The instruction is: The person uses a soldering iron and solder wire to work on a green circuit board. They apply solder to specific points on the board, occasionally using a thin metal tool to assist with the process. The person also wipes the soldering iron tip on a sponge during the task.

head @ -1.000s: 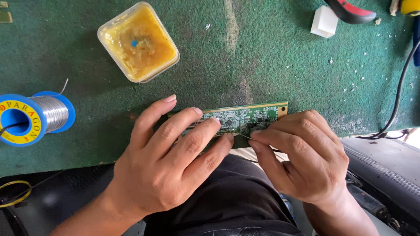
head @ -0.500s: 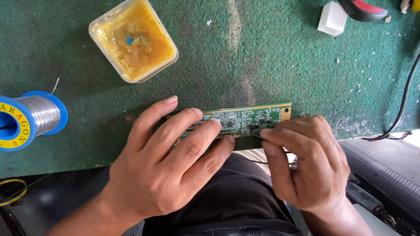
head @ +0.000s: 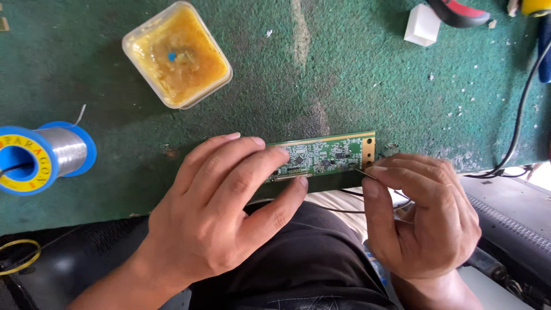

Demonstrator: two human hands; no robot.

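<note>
Circuit board (head: 324, 155) under left hand (head: 224, 212)

We count one green circuit board (head: 324, 155), one tub of yellow flux (head: 177, 55), one blue solder spool (head: 43, 157), two hands

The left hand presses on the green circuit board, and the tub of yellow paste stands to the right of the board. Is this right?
Not quite. In the head view the left hand does press on the circuit board, but the tub of yellow paste stands up and to its left, not right.
</note>
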